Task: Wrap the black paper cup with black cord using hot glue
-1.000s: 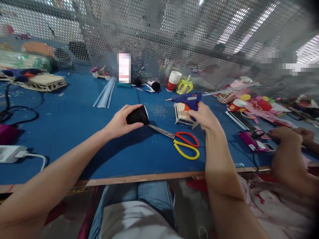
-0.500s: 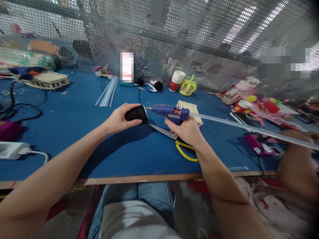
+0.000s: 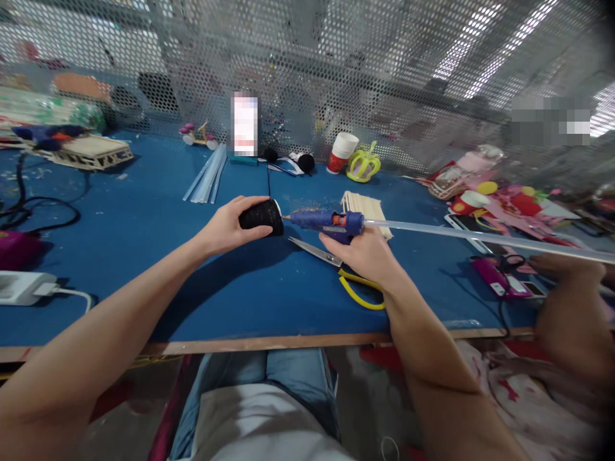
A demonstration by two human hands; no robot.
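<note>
Head-worn, looking forward and down over the counter [image 3: 144, 256], close above both hands, mesh wall beyond.

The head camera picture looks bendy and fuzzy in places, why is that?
In the head view the wide lens bows the table edge and stretches the arms at the bottom; the corners go dark and soft. The left hand with the black cup and the right hand with the glue gun stay fairly sharp. Bright ceiling lights glare through the mesh screen.

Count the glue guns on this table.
2: one in the right hand, glue gun nozzle at the black cup; another glue gun far left. Clutter may hide more.
</note>
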